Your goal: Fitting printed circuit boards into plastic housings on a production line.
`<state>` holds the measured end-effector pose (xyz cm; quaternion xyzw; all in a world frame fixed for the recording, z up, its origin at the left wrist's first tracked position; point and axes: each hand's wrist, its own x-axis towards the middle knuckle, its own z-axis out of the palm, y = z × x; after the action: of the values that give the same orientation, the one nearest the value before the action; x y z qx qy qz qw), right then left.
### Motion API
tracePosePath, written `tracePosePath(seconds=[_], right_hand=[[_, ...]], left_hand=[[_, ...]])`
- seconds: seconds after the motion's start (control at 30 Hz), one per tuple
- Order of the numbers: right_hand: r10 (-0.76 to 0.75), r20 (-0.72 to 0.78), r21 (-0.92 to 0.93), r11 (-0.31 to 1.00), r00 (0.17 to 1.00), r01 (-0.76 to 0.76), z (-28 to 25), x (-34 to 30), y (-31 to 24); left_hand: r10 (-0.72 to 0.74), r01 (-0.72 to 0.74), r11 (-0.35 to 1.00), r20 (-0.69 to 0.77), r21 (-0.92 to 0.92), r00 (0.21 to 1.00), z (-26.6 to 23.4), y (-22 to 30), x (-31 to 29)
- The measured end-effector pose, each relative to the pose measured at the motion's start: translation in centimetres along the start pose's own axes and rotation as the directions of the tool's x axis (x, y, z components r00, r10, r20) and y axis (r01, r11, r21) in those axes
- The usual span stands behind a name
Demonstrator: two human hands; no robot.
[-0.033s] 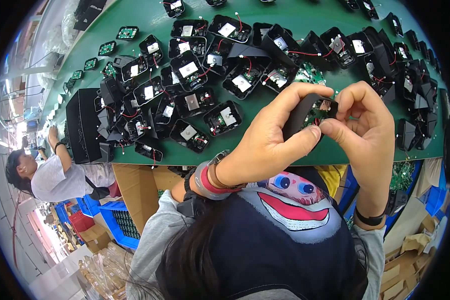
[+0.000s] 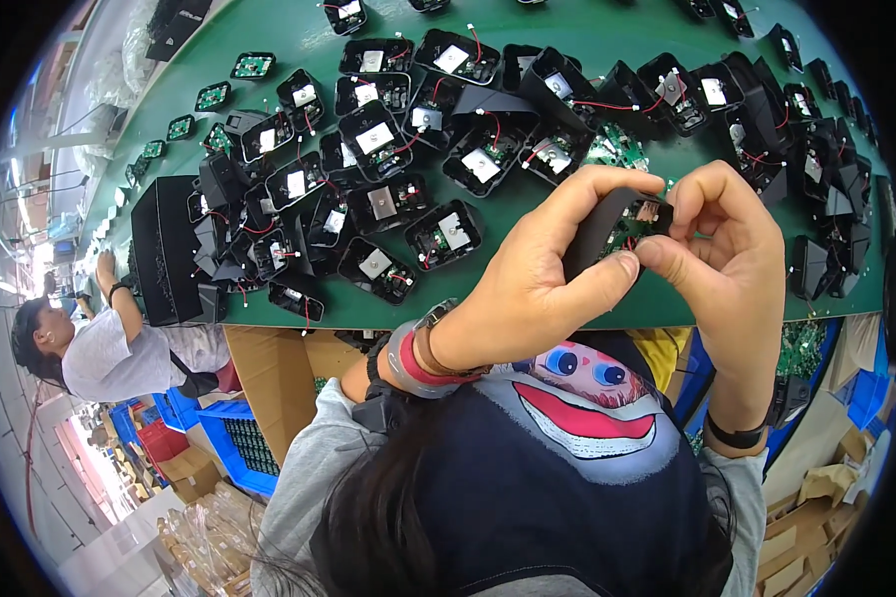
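Note:
My left hand [image 2: 558, 269] is closed round a black plastic housing [image 2: 595, 231], its thumb across the near edge. Inside the housing a green circuit board and a bit of red wire [image 2: 631, 242] show between the fingers. At the right rim of the housing, my right hand [image 2: 722, 234] is closed in a pinch, thumb and forefinger curled inward. The right thumb tip lies beside the red wire; what it pinches is hidden. Just beyond my hands lies a small heap of green circuit boards [image 2: 615, 149].
Many black housings with boards and red wires [image 2: 376, 137] crowd the green table [image 2: 548, 289]. Loose circuit boards [image 2: 254, 66] lie at the far left. A black box [image 2: 159, 249], a cardboard box [image 2: 269, 378] and blue crates [image 2: 231, 468] stand leftward. Another person [image 2: 119, 348] sits at left.

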<state>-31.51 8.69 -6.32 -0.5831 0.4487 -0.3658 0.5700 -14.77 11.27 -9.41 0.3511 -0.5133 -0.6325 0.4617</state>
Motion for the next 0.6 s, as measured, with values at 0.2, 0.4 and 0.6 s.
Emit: tracePosePath(seconds=[0.2,0.4,0.6], right_hand=[[0.03,-0.059,-0.077,0.996,0.998,-0.034,0.8,-0.4,-0.5],[-0.098,-0.048,0.071,0.992,0.994,0.101,1.2,0.0,1.0],[-0.027,-0.155,0.069,0.997,0.988,0.038,0.3,-1.1,2.9]], left_hand=[[-0.074,0.073,0.997,-0.018,-0.037,0.997,0.2,-0.3,0.1],[-0.174,0.138,0.941,-0.093,-0.309,0.98,-0.4,-0.5,0.8],[-0.067,0.074,0.991,-0.063,0.115,0.996,-3.5,3.0,-0.6]])
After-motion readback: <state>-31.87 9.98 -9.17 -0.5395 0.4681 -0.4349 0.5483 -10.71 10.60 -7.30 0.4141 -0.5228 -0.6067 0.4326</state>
